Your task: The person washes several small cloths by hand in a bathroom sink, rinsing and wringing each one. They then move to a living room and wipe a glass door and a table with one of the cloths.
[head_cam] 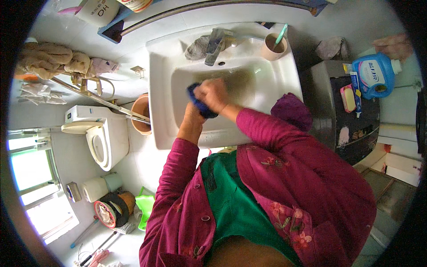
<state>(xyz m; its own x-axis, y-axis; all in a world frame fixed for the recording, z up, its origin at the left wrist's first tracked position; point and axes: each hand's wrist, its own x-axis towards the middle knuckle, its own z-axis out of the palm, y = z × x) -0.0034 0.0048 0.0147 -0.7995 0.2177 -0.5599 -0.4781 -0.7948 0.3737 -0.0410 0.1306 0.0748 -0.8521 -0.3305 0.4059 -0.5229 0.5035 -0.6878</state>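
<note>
Over the left part of a white washbasin point(160, 100), both hands are together on a dark blue cloth point(202, 106). My right hand point(213, 95), blurred, is closed over the upper part of the cloth. My left hand point(194, 114) comes up from below and holds the cloth from beneath; its fingers are largely hidden. Cloudy, brownish water or residue shows in the bowl to the right of the hands. A grey metal faucet point(214, 46) stands at the back rim. A bunched purple cloth point(292, 111) lies on the right rim, near my right sleeve.
A beige cup point(275, 50) with a green-handled toothbrush stands on the basin's back right corner. Right of the basin, a dark-topped cabinet point(353, 130) bears a blue detergent bottle point(373, 75), a tube and soap in a pink dish. A brown bucket point(140, 110) and a toilet point(100, 143) are at left.
</note>
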